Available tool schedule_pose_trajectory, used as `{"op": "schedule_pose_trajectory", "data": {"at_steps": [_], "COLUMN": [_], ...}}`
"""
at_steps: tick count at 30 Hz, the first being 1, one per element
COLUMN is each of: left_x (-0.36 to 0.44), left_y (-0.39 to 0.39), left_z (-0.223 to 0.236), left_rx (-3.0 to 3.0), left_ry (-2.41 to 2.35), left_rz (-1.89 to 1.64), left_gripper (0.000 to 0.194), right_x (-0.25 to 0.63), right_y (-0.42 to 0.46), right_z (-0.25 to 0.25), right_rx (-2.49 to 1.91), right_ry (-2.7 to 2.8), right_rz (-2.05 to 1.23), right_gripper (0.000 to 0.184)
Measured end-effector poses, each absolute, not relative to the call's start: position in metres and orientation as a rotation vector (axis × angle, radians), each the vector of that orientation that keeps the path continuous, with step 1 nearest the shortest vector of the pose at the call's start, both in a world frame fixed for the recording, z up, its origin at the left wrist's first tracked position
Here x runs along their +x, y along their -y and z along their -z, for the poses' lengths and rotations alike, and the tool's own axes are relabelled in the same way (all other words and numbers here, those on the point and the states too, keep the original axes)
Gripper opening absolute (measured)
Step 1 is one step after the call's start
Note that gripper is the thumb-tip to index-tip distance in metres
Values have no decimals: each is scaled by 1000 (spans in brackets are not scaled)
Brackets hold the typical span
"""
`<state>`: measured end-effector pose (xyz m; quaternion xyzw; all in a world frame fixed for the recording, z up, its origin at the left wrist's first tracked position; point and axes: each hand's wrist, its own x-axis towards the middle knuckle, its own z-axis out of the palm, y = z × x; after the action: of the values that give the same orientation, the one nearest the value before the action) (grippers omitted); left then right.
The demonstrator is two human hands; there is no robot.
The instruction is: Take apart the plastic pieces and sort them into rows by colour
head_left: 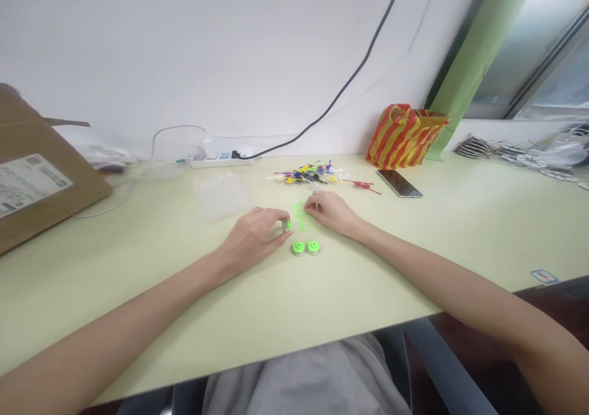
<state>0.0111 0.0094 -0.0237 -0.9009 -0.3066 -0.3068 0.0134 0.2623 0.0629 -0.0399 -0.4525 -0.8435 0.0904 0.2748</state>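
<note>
Fingers of the left hand [252,238] clamp a tiny green plastic piece [286,225]; a slip could drop it. The right hand [332,212] has fingers together, touching a thin green strip [300,217].

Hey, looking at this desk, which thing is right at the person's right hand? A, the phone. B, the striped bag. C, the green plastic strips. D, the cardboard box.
C. The fingertips of the right hand are right at the green plastic strips, while the phone lies farther back on the desk.
</note>
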Motion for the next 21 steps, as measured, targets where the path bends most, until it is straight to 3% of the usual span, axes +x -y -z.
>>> {"op": "schedule_pose_trajectory", "data": {"at_steps": [21], "left_x": [12], "left_y": [-8], "left_z": [22], "left_rx": [-2809], "left_ry": [1003], "left_rz": [932], "left_gripper": [21], "right_x": [264], "right_y": [-58], "right_z": [34], "right_rx": [-1176], "right_ry": [2327], "right_rz": [-253], "right_gripper": [9]}}
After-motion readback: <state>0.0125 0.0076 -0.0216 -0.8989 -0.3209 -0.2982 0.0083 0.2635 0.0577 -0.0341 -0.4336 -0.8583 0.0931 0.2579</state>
